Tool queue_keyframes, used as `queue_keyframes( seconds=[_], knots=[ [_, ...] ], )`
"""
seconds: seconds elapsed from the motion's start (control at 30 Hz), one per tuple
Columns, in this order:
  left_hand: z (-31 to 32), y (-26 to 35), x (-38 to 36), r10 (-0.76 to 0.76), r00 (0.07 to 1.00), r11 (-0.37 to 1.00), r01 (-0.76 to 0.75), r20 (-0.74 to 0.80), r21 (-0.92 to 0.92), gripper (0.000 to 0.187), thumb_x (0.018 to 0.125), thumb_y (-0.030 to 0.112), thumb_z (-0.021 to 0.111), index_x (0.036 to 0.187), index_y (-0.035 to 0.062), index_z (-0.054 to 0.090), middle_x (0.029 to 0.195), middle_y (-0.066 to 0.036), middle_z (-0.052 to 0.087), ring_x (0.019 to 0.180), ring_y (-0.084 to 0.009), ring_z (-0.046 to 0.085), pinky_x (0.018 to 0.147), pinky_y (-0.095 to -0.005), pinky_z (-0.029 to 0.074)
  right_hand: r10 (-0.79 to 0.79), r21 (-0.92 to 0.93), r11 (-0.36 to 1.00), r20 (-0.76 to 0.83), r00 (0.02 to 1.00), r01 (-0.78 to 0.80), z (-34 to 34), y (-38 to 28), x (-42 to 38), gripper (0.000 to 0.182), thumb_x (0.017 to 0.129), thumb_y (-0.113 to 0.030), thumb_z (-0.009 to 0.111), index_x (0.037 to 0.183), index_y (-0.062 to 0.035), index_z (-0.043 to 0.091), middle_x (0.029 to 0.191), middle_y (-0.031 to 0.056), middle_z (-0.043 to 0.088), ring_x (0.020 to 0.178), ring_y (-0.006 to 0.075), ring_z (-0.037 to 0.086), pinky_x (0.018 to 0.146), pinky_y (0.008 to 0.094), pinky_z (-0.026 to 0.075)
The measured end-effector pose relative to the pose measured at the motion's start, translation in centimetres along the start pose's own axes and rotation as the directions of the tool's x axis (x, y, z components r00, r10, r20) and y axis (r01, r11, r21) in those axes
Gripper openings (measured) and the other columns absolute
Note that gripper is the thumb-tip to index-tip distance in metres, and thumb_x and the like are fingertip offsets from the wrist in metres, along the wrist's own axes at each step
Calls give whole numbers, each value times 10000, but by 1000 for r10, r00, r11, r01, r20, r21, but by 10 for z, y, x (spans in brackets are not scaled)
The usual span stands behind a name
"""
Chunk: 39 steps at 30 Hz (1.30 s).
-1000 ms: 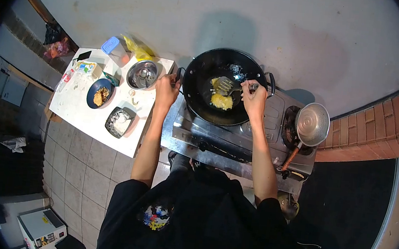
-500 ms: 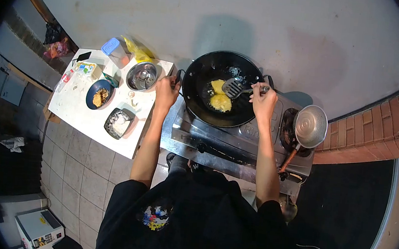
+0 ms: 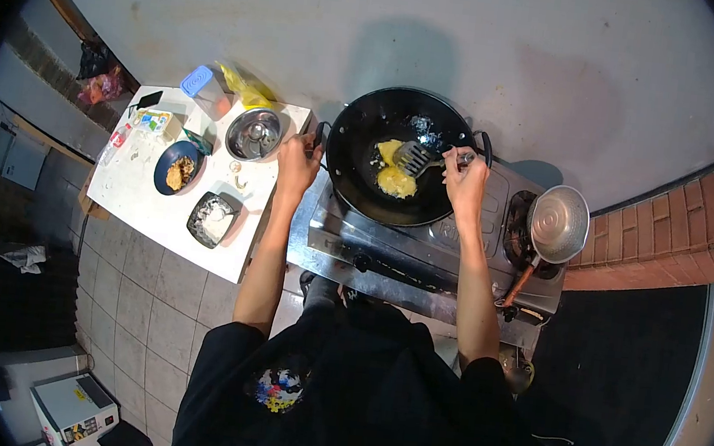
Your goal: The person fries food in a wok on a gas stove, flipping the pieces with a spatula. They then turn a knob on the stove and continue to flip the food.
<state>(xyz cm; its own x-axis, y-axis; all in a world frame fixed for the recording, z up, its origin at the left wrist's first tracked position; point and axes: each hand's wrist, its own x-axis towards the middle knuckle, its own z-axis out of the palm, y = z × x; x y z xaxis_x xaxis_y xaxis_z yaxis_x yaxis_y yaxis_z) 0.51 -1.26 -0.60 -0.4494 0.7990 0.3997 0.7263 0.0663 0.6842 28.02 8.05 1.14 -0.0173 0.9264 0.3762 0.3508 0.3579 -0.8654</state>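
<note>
Inside a deep, round black wok (image 3: 370,118) with a glossy wall, two rough-surfaced yellow pieces of food (image 3: 397,183) lie close together, a slotted spatula (image 3: 415,158) at their right side. The food sits to the left of the person's right grip (image 3: 464,182), which pinches the spatula's handle, and well to the right of the left grip (image 3: 297,166), closed on the wok's looped handle (image 3: 321,132). Beneath is a metal stove (image 3: 499,194); to the left, a white tabletop (image 3: 135,221) carries a shiny, round metal bowl (image 3: 241,137).
</note>
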Motion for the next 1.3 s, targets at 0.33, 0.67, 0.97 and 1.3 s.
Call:
queue_keyframes(
  seconds=[0.33, 0.67, 0.97, 1.3],
  knots=[
    [-1, 3, 0, -41, 999, 999, 41, 15, -5, 254, 759, 58, 698, 969, -81, 660, 923, -245, 662, 853, -336, 671, 750, -373, 510, -53, -45, 998, 29, 998, 55, 2, 1, 4, 178, 845, -86, 620, 753, 65, 600, 557, 171, 572, 466, 243, 567, 493, 351, 420],
    [4, -10, -6, -2, 1000, 1000, 2, 1, -26, 258, 740, 37, 681, 972, -75, 660, 857, -233, 660, 788, -341, 665, 719, -389, 513, -9, -15, 1000, 64, 998, 10, -4, -5, -3, 147, 852, -83, 623, 796, 52, 614, 549, 137, 582, 472, 169, 588, 471, 309, 425],
    [0, -2, 1, 2, 1000, 1000, -2, -6, -16, 260, 737, 37, 683, 969, -76, 662, 856, -237, 662, 790, -341, 665, 725, -391, 511, -110, -71, 992, -38, 993, 107, -28, -32, 3, 108, 849, -55, 614, 822, 50, 610, 590, 148, 570, 508, 189, 586, 496, 313, 429],
    [-1, -1, 0, -13, 1000, 1000, 13, -6, -10, 259, 735, 39, 688, 971, -64, 666, 851, -228, 666, 790, -338, 666, 722, -392, 511, -181, -229, 954, 70, 981, 193, -33, -45, -5, 96, 838, -34, 596, 828, 61, 582, 689, 227, 587, 611, 355, 611, 546, 379, 448]
  ],
)
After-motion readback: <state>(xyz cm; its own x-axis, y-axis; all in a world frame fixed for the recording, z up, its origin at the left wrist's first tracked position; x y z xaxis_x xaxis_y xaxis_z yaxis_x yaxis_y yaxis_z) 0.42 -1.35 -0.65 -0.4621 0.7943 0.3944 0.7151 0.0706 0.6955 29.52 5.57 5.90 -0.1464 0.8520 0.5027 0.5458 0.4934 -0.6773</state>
